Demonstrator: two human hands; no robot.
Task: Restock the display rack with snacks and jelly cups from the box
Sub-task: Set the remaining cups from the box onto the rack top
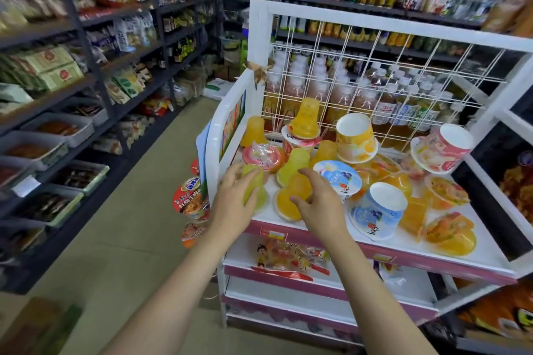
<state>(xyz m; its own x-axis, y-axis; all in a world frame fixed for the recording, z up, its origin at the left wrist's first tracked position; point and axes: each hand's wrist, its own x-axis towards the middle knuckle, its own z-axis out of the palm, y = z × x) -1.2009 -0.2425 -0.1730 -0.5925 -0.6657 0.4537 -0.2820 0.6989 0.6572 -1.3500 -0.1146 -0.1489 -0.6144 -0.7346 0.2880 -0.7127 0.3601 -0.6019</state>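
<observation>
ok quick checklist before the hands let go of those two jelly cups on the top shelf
1. Left hand on the yellow jelly cup: ok, fingers curled round it.
2. Right hand on the orange jelly cup: ok, touching; grip cannot tell.
3. Both cups over the top shelf: ok.
4. Cups standing neatly: not ok, many tipped.
5. Bare shelf space nearby: ok, front left.
6. Box of stock: cannot tell, not in view.

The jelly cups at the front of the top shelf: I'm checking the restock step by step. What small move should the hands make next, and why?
Probably let go and pull back. The left hand grips a yellow jelly cup and the right hand touches an orange jelly cup; both cups appear to stand lid-down on the top shelf, so they seem already placed.
</observation>
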